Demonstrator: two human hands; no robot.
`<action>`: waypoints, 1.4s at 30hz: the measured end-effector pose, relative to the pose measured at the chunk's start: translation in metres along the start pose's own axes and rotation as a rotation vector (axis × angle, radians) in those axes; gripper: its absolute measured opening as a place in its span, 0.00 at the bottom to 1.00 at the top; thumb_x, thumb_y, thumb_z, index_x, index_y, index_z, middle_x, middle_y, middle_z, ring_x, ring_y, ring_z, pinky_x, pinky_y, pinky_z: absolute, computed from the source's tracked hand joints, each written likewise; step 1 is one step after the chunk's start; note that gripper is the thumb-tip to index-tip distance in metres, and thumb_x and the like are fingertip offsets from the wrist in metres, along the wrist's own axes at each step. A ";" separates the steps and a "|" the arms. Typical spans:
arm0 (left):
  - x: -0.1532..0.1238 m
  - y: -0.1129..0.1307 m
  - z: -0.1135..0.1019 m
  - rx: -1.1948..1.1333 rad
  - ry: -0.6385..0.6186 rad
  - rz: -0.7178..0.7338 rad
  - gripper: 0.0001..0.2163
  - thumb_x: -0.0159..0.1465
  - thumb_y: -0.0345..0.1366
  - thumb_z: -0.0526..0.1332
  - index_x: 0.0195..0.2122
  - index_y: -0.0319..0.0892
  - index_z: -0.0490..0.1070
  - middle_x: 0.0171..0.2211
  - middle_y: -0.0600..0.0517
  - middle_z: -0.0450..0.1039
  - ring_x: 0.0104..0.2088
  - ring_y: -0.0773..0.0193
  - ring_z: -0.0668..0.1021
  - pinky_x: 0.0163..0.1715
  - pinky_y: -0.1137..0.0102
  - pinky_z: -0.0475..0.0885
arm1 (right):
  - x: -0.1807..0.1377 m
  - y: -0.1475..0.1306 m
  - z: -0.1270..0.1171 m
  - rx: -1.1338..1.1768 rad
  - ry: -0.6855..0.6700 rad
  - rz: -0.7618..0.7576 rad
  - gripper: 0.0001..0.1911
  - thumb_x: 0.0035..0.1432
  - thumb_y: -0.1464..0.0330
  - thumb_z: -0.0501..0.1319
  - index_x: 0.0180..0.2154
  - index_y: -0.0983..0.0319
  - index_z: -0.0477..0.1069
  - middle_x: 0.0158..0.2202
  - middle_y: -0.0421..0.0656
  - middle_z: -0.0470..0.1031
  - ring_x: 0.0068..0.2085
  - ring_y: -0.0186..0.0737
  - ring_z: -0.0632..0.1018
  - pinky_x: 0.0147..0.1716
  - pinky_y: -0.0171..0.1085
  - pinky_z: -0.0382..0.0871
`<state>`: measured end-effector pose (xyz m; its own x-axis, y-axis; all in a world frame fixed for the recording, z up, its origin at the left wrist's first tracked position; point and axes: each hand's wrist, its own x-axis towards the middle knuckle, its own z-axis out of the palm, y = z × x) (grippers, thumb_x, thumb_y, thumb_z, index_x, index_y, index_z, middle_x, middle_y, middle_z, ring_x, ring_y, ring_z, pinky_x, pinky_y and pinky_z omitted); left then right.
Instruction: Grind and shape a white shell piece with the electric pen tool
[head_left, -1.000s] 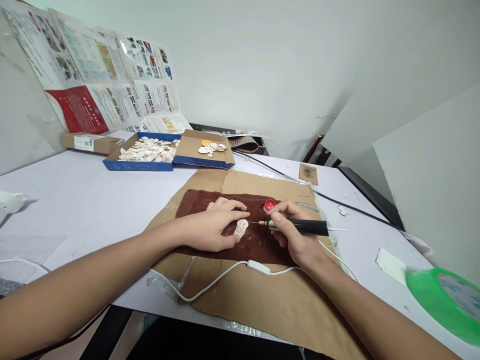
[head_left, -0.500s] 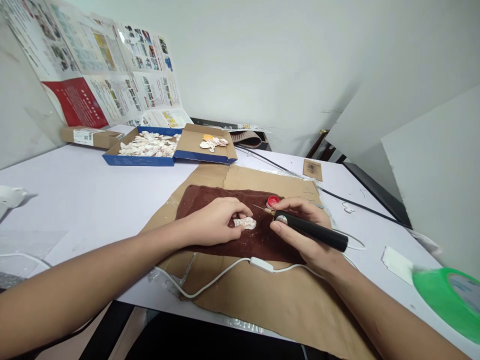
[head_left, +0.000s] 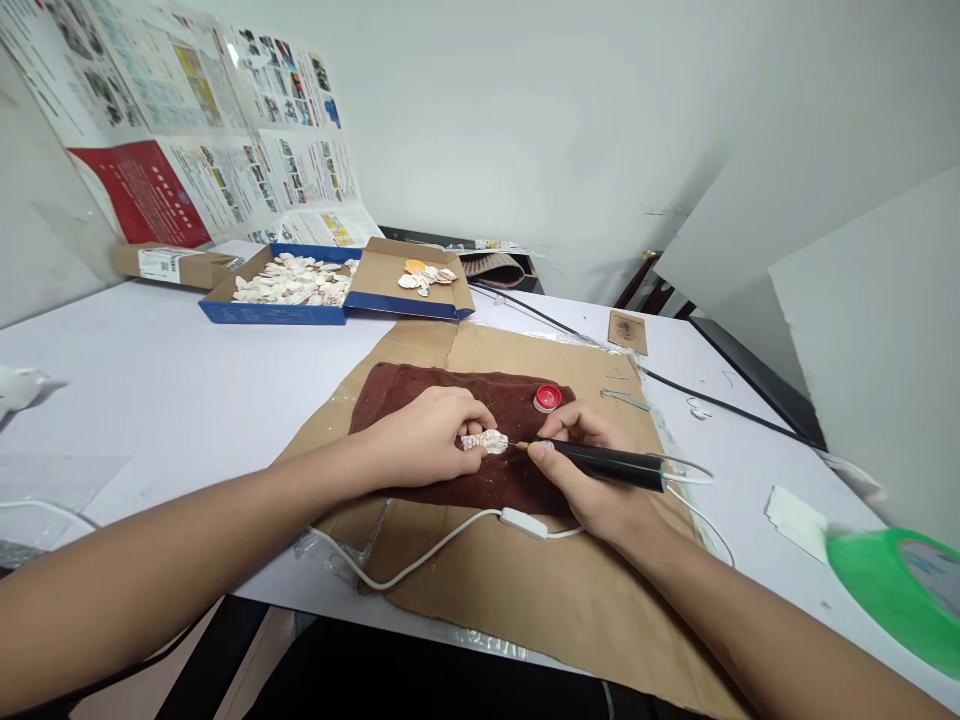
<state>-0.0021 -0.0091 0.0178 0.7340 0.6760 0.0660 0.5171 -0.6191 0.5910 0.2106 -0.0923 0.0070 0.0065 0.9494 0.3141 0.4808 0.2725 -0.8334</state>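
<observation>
My left hand pinches a small pale seashell and holds it down on a dark brown towel. My right hand grips a black pen-shaped electric tool like a pencil. The tool's thin metal bit touches the right end of the shell. A white cord with an inline switch runs from the tool across the brown cardboard sheet under the towel. A small red cap sits on the towel just beyond my right hand.
A blue box full of shells and its open lid with a few shells stand at the back left. A green tape roll lies at the right edge. A black cable crosses the white table. Printed sheets lean on the left wall.
The right hand swung the tool from pointing up past the shell back down, so its bit now meets the shell's end. The left hand kept its pinch on the shell.
</observation>
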 end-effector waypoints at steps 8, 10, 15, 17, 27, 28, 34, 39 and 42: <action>-0.002 0.003 0.003 0.078 0.044 0.056 0.08 0.63 0.31 0.65 0.40 0.41 0.82 0.40 0.49 0.83 0.40 0.57 0.81 0.40 0.66 0.72 | 0.002 -0.004 0.003 -0.069 0.017 -0.107 0.06 0.58 0.64 0.63 0.31 0.56 0.67 0.26 0.36 0.70 0.27 0.37 0.71 0.27 0.37 0.63; -0.002 0.004 0.004 0.087 0.044 0.053 0.07 0.64 0.32 0.64 0.40 0.41 0.82 0.40 0.48 0.83 0.41 0.56 0.82 0.41 0.65 0.72 | 0.002 -0.003 0.004 -0.098 0.010 -0.118 0.06 0.58 0.64 0.63 0.31 0.56 0.67 0.26 0.36 0.71 0.26 0.36 0.71 0.27 0.37 0.62; -0.001 0.002 0.008 0.064 0.053 0.038 0.07 0.63 0.31 0.65 0.41 0.42 0.82 0.41 0.48 0.83 0.41 0.56 0.82 0.42 0.65 0.73 | 0.000 0.000 0.003 -0.147 0.007 -0.131 0.06 0.59 0.64 0.62 0.31 0.56 0.67 0.23 0.35 0.69 0.24 0.35 0.69 0.25 0.37 0.62; -0.001 0.001 0.009 0.054 0.056 0.038 0.08 0.63 0.31 0.65 0.42 0.42 0.82 0.41 0.48 0.83 0.42 0.56 0.82 0.42 0.65 0.74 | 0.000 0.002 0.003 -0.160 0.003 -0.137 0.06 0.60 0.64 0.62 0.31 0.56 0.67 0.23 0.35 0.70 0.24 0.36 0.70 0.25 0.37 0.62; 0.000 0.002 0.010 0.045 0.057 0.032 0.09 0.63 0.30 0.66 0.44 0.41 0.82 0.42 0.48 0.83 0.44 0.56 0.82 0.46 0.64 0.75 | 0.000 0.005 0.004 -0.164 0.006 -0.167 0.06 0.60 0.64 0.63 0.32 0.56 0.67 0.22 0.35 0.69 0.23 0.35 0.69 0.25 0.37 0.62; 0.000 0.002 0.010 0.047 0.055 0.030 0.09 0.63 0.31 0.66 0.44 0.41 0.82 0.43 0.48 0.83 0.45 0.55 0.82 0.47 0.64 0.75 | 0.000 0.006 0.005 -0.164 0.006 -0.164 0.06 0.60 0.64 0.63 0.32 0.55 0.67 0.22 0.35 0.69 0.23 0.36 0.69 0.25 0.37 0.62; -0.001 0.004 0.008 0.046 0.042 0.015 0.09 0.64 0.31 0.66 0.44 0.41 0.82 0.42 0.48 0.83 0.44 0.56 0.82 0.47 0.64 0.75 | 0.001 0.005 0.005 -0.160 0.012 -0.176 0.07 0.61 0.63 0.63 0.32 0.56 0.68 0.22 0.35 0.69 0.23 0.36 0.69 0.25 0.37 0.63; -0.001 0.004 0.008 0.044 0.039 0.016 0.09 0.64 0.31 0.66 0.44 0.40 0.82 0.42 0.47 0.82 0.43 0.56 0.81 0.47 0.64 0.75 | 0.001 0.005 0.006 -0.158 0.013 -0.161 0.07 0.60 0.64 0.63 0.31 0.56 0.68 0.23 0.35 0.70 0.23 0.36 0.70 0.25 0.37 0.63; 0.000 0.004 0.008 0.044 0.035 0.023 0.09 0.64 0.31 0.66 0.44 0.40 0.82 0.42 0.47 0.82 0.44 0.55 0.81 0.47 0.64 0.75 | 0.001 0.003 0.005 -0.161 0.000 -0.142 0.06 0.60 0.63 0.63 0.31 0.56 0.68 0.22 0.36 0.70 0.23 0.36 0.70 0.25 0.37 0.63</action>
<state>0.0030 -0.0149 0.0138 0.7306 0.6742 0.1077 0.5193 -0.6511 0.5535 0.2076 -0.0894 0.0028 -0.0711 0.9032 0.4233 0.6110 0.3748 -0.6972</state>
